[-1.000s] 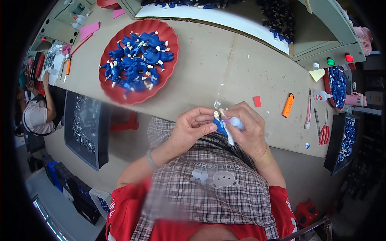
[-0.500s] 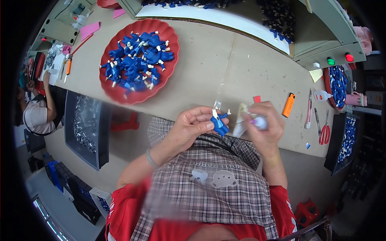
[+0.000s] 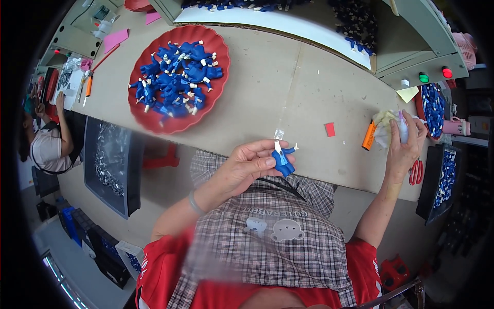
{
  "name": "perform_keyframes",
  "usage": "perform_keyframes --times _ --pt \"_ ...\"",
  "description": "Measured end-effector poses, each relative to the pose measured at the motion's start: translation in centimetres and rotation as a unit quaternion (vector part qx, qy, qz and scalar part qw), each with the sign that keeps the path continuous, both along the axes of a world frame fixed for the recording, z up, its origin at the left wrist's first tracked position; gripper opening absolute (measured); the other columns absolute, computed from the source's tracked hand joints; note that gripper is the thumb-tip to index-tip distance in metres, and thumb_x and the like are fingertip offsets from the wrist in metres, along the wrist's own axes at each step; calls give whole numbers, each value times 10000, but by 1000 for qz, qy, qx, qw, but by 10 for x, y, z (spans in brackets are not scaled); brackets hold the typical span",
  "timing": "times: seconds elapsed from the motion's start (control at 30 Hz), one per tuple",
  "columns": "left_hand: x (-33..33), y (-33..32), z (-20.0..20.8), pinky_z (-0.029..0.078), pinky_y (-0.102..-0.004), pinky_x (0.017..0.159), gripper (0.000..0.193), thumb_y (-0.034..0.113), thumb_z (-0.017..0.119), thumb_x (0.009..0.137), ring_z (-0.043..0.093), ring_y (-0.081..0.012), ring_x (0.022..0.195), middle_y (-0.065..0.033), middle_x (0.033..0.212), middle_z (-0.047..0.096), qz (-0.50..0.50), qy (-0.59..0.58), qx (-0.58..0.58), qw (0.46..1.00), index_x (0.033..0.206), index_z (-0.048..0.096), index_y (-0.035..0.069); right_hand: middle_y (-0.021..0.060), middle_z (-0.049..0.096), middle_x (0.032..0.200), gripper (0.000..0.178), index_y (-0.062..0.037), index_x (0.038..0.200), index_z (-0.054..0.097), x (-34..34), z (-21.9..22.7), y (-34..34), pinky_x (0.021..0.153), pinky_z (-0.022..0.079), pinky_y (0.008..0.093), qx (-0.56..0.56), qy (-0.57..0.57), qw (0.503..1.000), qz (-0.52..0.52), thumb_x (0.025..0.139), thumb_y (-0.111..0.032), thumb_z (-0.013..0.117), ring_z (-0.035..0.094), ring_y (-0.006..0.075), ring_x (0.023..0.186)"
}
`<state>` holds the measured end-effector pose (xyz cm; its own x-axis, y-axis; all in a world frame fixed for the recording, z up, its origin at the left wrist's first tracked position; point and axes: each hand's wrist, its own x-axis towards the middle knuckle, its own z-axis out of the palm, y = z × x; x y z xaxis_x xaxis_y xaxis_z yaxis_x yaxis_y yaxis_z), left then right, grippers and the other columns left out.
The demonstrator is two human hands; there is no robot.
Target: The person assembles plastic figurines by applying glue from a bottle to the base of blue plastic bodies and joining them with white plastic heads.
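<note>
My left hand (image 3: 246, 167) is closed at the table's front edge, pinching a small blue figurine (image 3: 282, 162) between thumb and fingers. The figurine has a pale neck, no head, and one arm stretching to the right. Over at the right side of the table, my right hand (image 3: 407, 149) wraps round a small white squeeze bottle (image 3: 403, 131) with a purple tip. A crumpled whitish cloth (image 3: 382, 126) lies against that hand and bottle; I cannot tell whether the fingers grip it too. An orange lighter (image 3: 368, 135) rests just left of the cloth.
A red scalloped plate (image 3: 226, 77) heaped with blue figurines stands at left. Red-handled scissors (image 3: 416, 171) sit partly behind my right hand. A red square piece (image 3: 330, 129) lies mid-table. Grey bins (image 3: 133, 177) flank the table. Another person (image 3: 51, 144) sits far left.
My right hand has swung from beside the figurine out to the right, carrying the bottle and the cloth. My left hand keeps its hold on the figurine, nearly unmoved.
</note>
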<state>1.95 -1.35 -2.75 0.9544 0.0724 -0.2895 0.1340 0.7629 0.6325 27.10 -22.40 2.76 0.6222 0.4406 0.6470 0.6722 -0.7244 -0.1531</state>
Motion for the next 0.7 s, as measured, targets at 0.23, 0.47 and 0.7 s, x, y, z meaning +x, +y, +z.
perform_keyframes --times 0.23,0.47,0.7 --pt "1 -1 2 497 -372 923 366 109 544 922 599 -299 1081 -170 1159 602 1 -19 -5 1000 1268 487 1 67 591 871 241 -32 946 636 -57 -21 30 690 470 284 129 332 923 145 726 -44 734 575 178 769" --pt "0 -5 1 505 -351 927 343 49 572 895 606 -224 1049 -124 1140 601 22 10 38 999 1230 530 -14 45 582 799 193 -19 896 631 -116 -37 64 646 439 234 209 590 738 253 757 -76 753 548 108 734" --pt "1 -7 2 520 -309 899 332 -18 576 870 610 -191 1026 -110 1114 596 56 -3 124 991 1200 547 -43 43 583 743 130 -7 842 627 -121 -41 69 586 433 238 175 578 758 246 778 -56 729 545 92 670"
